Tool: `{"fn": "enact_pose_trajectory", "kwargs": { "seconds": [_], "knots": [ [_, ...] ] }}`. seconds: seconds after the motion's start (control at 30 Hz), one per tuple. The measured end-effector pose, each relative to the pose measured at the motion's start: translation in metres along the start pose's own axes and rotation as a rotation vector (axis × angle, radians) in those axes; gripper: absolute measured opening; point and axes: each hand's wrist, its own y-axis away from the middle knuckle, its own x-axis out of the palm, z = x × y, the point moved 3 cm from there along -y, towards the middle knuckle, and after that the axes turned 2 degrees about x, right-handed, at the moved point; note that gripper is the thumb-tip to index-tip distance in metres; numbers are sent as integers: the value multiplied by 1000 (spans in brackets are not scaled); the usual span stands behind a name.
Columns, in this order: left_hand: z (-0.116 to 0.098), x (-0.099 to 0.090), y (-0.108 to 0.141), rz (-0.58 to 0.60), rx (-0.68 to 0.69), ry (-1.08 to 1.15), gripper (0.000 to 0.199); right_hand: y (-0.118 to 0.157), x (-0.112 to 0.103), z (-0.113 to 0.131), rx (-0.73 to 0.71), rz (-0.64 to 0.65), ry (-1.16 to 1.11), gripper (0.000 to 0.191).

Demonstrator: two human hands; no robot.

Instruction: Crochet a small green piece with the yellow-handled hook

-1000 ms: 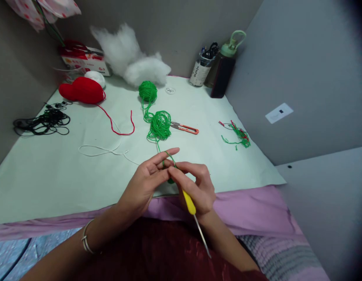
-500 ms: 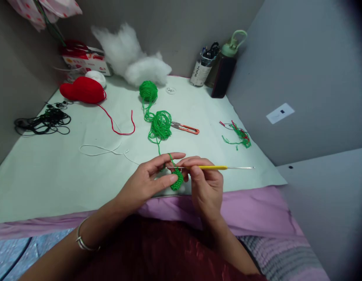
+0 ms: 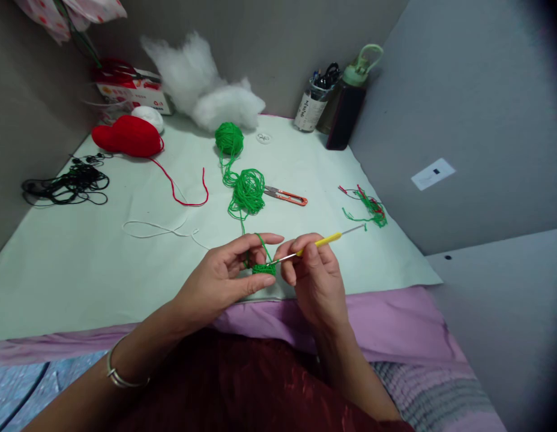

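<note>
Between the thumb and fingers of my left hand (image 3: 224, 270) is a small green crochet piece (image 3: 263, 269), with green yarn running up over the index finger. My right hand (image 3: 319, 273) pinches the yellow grip of a crochet hook (image 3: 329, 239). The hook's left tip meets the top edge of the piece, and its other end points up to the right. Beyond my hands lies a loose heap of green yarn (image 3: 248, 192), leading to a green yarn ball (image 3: 228, 139).
Orange thread snips (image 3: 285, 195) lie beside the yarn heap. Red yarn (image 3: 129, 137), black cord (image 3: 75, 183) and white stuffing (image 3: 227, 107) are to the left and back. Yarn scraps (image 3: 371, 207) lie at right. A pen jar (image 3: 311, 108) and bottle (image 3: 356, 72) stand behind.
The hook has gone from level to slanting, its right end raised. The green piece has been tipped and now shows its edge, a little further left.
</note>
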Motion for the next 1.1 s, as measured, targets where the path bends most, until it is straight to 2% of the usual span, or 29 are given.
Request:
{"fn": "enact_pose_trajectory", "kwargs": {
  "seconds": [0.2,0.33,0.53,0.7,0.8,0.93,1.1],
  "knots": [
    [-3,0,1,3,58,-109,42,4,-1,5,-56,72,51,19],
    [-4,0,0,11,85,-160,41,8,-2,9,-140,122,175,17],
    [-4,0,1,-36,158,-304,40,15,-1,19,-335,128,492,19],
    [-10,3,4,-71,289,-499,34,26,7,25,-607,208,872,18],
    [-17,5,7,-86,322,-560,33,33,12,24,-734,217,1042,23],
    [-22,7,10,-86,350,-616,35,33,10,25,-671,180,988,20],
    [-17,9,9,-61,524,-739,38,28,10,29,-650,210,979,24]
  ]
}}
